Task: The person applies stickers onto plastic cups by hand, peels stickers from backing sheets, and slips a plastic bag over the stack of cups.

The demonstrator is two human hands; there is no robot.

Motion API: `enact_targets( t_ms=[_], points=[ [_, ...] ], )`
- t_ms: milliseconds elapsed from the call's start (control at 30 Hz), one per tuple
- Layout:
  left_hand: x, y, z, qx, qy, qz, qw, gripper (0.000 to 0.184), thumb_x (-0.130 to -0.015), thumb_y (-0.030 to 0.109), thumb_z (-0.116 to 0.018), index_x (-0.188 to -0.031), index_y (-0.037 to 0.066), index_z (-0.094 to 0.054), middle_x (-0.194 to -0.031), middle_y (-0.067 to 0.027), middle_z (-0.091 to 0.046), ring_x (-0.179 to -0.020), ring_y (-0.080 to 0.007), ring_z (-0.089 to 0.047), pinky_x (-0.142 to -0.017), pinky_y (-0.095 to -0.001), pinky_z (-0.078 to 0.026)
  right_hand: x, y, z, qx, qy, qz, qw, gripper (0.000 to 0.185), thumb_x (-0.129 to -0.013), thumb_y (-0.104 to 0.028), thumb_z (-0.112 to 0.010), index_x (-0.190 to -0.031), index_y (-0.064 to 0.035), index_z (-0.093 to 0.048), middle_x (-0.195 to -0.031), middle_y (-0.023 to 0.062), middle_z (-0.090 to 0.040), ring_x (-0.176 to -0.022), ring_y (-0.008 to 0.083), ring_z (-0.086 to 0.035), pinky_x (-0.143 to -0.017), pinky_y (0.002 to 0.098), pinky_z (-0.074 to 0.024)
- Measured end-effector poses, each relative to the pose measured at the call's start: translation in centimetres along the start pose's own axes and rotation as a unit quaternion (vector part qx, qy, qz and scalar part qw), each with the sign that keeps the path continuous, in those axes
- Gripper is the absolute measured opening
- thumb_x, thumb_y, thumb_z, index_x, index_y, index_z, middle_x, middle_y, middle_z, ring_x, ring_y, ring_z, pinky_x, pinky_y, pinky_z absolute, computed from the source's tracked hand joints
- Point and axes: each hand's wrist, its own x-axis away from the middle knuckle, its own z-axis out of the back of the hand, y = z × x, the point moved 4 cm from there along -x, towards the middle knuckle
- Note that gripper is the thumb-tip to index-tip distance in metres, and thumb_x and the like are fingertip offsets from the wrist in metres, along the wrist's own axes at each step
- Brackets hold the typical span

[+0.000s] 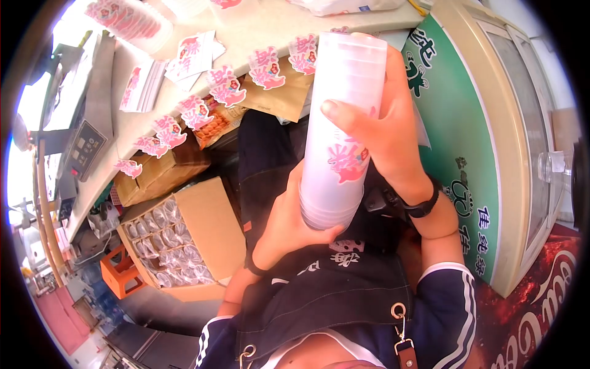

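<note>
A tall stack of nested translucent plastic cups [344, 80] is held upright in front of my body, with a pink sticker [348, 161] on its side. My left hand [284, 215] wraps round the lower end of the stack, its thumb under the rims. Higher up, my right hand [393, 123] grips the other side, thumb laid across the front. Several similar pink stickers [226, 86] hang along the counter's edge, just left of the stack.
The counter [239, 46] carries stacked cards [144, 86] and more cups [132, 24]. Below at left are an open cardboard box [209, 227] of packed cups and an orange stool [120, 273]. A green-sided freezer [467, 123] stands at right.
</note>
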Motion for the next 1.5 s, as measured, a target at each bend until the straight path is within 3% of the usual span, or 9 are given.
enact_targets(
  t_ms=[567,633,767,867,1100,1167,1300,1400,1500],
  points=[
    [-0.2,-0.7,-0.4,-0.061,0.164,0.023,0.984,0.102,-0.063,0.029,-0.085,-0.144,0.002,-0.029,-0.11,-0.024,-0.066,-0.1,-0.0367,-0.069,-0.084,-0.0425,-0.055,2.0,4.1,-2.3,0.044,0.014,0.055,0.997,0.119,-0.069,-0.003,-0.082,-0.155,-0.0119,0.001,-0.137,0.0178,-0.043,-0.121,0.0247,-0.051,-0.1,0.0393,-0.0457],
    [-0.3,-1.0,0.2,-0.052,0.167,0.074,0.982,0.102,-0.065,0.026,-0.085,-0.146,0.002,-0.027,-0.116,-0.0233,-0.064,-0.105,-0.0337,-0.067,-0.088,-0.0412,-0.054,2.5,4.5,-2.9,0.2,0.017,0.092,0.975,0.126,-0.066,-0.008,-0.086,-0.155,-0.0113,0.002,-0.143,0.0169,-0.039,-0.129,0.0255,-0.044,-0.106,0.0403,-0.0396],
    [-1.1,-1.3,1.7,0.068,0.201,0.004,0.977,0.11,-0.065,0.025,-0.085,-0.15,0.003,-0.019,-0.13,-0.0196,-0.056,-0.118,-0.0254,-0.059,-0.096,-0.0375,-0.048,2.0,4.4,-4.1,-0.089,-0.097,-0.045,0.99,0.106,-0.073,-0.013,-0.083,-0.154,-0.0065,-0.015,-0.138,0.0167,-0.044,-0.127,0.0228,-0.047,-0.104,0.0391,-0.0421],
    [-1.6,-1.3,2.7,0.1,0.184,-0.037,0.977,0.11,-0.064,0.025,-0.085,-0.15,0.003,-0.02,-0.131,-0.0184,-0.055,-0.118,-0.0238,-0.058,-0.098,-0.0372,-0.047,-1.0,1.7,-4.0,0.065,-0.15,-0.051,0.985,0.085,-0.078,-0.015,-0.079,-0.148,-0.0022,-0.032,-0.13,0.0135,-0.053,-0.118,0.0198,-0.055,-0.098,0.0369,-0.0465],
    [-1.2,-0.7,4.6,0.082,0.219,-0.076,0.969,0.095,-0.061,0.026,-0.086,-0.138,0.001,-0.035,-0.12,-0.0157,-0.062,-0.111,-0.0229,-0.062,-0.094,-0.037,-0.048,-10.0,-8.7,-7.8,0.06,-0.082,0.276,0.956,0.069,-0.083,-0.03,-0.079,-0.133,0.0021,-0.045,-0.123,0.0131,-0.059,-0.103,0.02,-0.063,-0.088,0.0323,-0.0513],
    [-0.6,-1.7,4.9,0.083,0.236,-0.085,0.964,0.094,-0.061,0.026,-0.086,-0.137,0.001,-0.036,-0.118,-0.0159,-0.062,-0.109,-0.0234,-0.063,-0.094,-0.0369,-0.049,-15.4,-10.1,-9.1,0.06,-0.061,0.363,0.928,0.085,-0.082,-0.035,-0.08,-0.142,-0.0015,-0.03,-0.134,0.0203,-0.046,-0.117,0.0272,-0.054,-0.098,0.0396,-0.046],
    [1.1,-2.7,6.3,0.063,0.275,-0.102,0.954,0.093,-0.059,0.027,-0.087,-0.134,0.001,-0.038,-0.116,-0.0161,-0.063,-0.107,-0.0246,-0.063,-0.092,-0.0368,-0.049,-23.6,-6.9,-9.5,0.087,-0.044,0.398,0.912,0.093,-0.083,-0.025,-0.078,-0.15,-0.002,-0.018,-0.145,0.0236,-0.031,-0.121,0.0298,-0.052,-0.101,0.0352,-0.0467],
    [2.4,-2.9,7.5,0.051,0.265,-0.104,0.957,0.093,-0.059,0.027,-0.088,-0.133,0.001,-0.038,-0.118,-0.0161,-0.061,-0.108,-0.0248,-0.062,-0.092,-0.0364,-0.049,-25.5,-2.3,-8.5,0.255,-0.003,0.385,0.887,0.074,-0.089,-0.036,-0.071,-0.139,0.004,-0.034,-0.127,0.0175,-0.056,-0.113,0.0237,-0.059,-0.096,0.0347,-0.0475],
    [3.6,-3.4,8.2,0.057,0.296,-0.105,0.948,0.09,-0.058,0.027,-0.088,-0.13,0.0,-0.041,-0.122,-0.0147,-0.059,-0.11,-0.024,-0.061,-0.094,-0.037,-0.048,-22.4,0.5,-7.8,0.318,0.075,0.382,0.865,0.074,-0.088,-0.036,-0.071,-0.141,0.0012,-0.033,-0.143,0.0215,-0.04,-0.131,0.0333,-0.044,-0.111,0.0436,-0.0318]
  ],
)
